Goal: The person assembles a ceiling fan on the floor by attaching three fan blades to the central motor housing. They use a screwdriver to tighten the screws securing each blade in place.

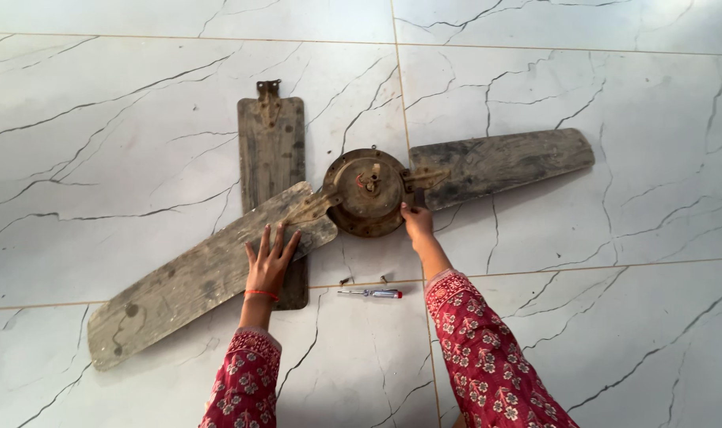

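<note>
Ceiling-fan assembly, rusted and dirt-caked, with a round brown metal hub (367,192) at its centre, lies flat on the white marble-patterned tile floor (630,317), roughly mid-scene. Right hand (417,223) reaches to the hub's near right edge; the fingers are bunched together at the rim, close to the bracket of the right blade, but whether they pinch a fastener or merely touch the metal cannot be told. Left hand (268,264) rests palm down with fingers spread apart on the long weathered grey blade (194,277) that runs from the hub toward the near left corner. A thin red band circles that wrist. Both forearms wear red sleeves with a pale floral print.

A second grimy blade (503,162) extends from the hub to the right, attached by a rusted bracket. A third blade (272,150), detached, lies apart on the far left side of the hub, partly beneath the long blade, its metal bracket pointing away.

Between the two forearms, on the floor near the hub, lies a small screwdriver with a clear red-tipped handle (370,293). Just beyond it sit two small dark screws (345,280).
</note>
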